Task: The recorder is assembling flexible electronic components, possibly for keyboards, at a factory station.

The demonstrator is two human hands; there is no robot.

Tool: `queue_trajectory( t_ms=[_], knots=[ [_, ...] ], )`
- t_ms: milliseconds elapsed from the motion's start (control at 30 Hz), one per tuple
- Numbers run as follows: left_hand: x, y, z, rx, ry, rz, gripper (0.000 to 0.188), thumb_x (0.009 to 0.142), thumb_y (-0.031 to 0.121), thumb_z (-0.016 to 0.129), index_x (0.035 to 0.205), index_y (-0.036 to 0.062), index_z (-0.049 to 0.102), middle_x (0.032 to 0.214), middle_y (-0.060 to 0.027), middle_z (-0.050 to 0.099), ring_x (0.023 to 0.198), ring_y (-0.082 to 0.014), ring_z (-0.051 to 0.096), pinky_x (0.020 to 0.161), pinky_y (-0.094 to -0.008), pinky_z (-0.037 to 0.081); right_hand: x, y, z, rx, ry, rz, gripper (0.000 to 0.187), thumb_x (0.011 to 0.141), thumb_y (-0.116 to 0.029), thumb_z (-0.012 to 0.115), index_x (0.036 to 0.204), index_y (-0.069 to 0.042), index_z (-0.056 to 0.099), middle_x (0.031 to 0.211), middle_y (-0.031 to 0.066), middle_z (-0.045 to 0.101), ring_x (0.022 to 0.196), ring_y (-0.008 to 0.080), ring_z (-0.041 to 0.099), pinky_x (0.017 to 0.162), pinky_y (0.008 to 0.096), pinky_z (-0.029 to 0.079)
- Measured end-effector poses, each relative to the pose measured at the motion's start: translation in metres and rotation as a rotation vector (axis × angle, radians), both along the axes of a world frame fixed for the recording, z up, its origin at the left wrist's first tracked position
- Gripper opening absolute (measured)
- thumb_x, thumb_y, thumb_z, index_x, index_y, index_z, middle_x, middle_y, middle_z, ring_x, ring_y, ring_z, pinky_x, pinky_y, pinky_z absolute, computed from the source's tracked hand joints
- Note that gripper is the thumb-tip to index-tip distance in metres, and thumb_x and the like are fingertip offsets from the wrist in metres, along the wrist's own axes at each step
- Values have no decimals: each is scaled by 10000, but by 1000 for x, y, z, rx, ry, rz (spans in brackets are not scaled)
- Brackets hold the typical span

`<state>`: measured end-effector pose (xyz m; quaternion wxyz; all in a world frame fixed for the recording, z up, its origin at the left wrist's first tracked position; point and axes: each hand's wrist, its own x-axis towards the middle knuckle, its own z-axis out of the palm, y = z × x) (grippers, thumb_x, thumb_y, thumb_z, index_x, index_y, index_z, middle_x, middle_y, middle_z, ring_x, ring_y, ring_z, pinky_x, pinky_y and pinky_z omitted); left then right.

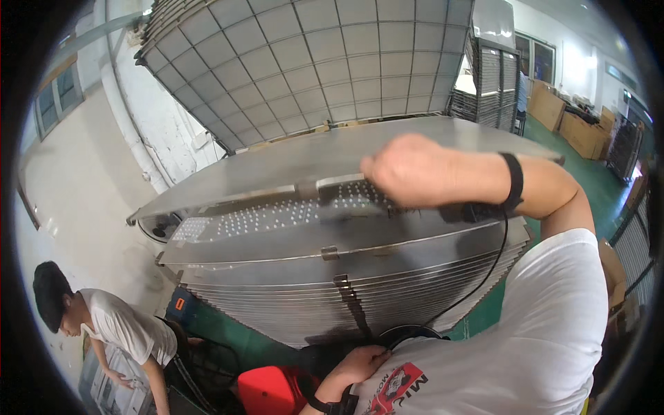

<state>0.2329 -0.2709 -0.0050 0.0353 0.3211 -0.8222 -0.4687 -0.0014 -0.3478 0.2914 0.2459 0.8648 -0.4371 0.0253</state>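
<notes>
A tall stack of grey metal trays (360,259) stands before me. Below the topmost sheet (290,168), many small white pieces (256,220) lie in rows on a tray. My right hand (408,169), smeared by motion, reaches over the front edge of that sheet. Its fingers are curled; a dark blur shows beneath, and I cannot make out what it is. A black band (512,181) circles that wrist, and a black cable (492,273) hangs below it. My left hand (363,363) is closed against the front of my white shirt; what its fingers hold, if anything, is hidden.
A large wire-grid rack (311,62) rises behind the trays. At the lower left a co-worker (124,321) bends over a work surface. Near my left arm stands a red stool (270,389). Cardboard boxes (584,135) sit at the far right.
</notes>
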Motion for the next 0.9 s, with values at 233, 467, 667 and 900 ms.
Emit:
queue_trajectory(
  t_ms=[233, 467, 667, 900],
  knots=[
    [5, 6, -12, 8, 85, 29, 302, 911, 292, 525, 1048, 45, 633, 988, -180, 631, 920, -351, 597, 795, -356, 470, -6, 32, -74, 34, -234, 127, 447, 800, -372, 622, 924, 42, 510, 811, 193, 576, 784, 350, 587, 675, 398, 493],
    [3, 2, 0, -19, 72, 19, 307, 890, 281, 544, 1061, 40, 626, 1003, -186, 630, 959, -354, 592, 817, -365, 468, -3, 49, -115, 145, -370, 99, 792, 739, -465, 663, 1169, 147, 401, 1153, 288, 445, 1088, 408, 450, 953, 440, 360],
    [9, -15, 32, -360, 181, 47, 319, 815, 223, 628, 1059, 19, 619, 1086, -203, 602, 1010, -369, 572, 853, -397, 465, -4, 47, -155, 187, -292, 123, 884, 792, -545, 562, 1258, 168, 324, 1311, 343, 356, 1231, 452, 361, 1040, 479, 275],
    [3, -27, 100, -669, 379, 285, 219, 760, 35, 650, 974, 6, 610, 1093, -183, 596, 1004, -369, 576, 863, -406, 462, -10, 19, -100, 623, -14, 210, 872, 799, -556, 561, 1234, 174, 360, 1321, 350, 352, 1249, 443, 357, 1022, 437, 321]
  ],
)
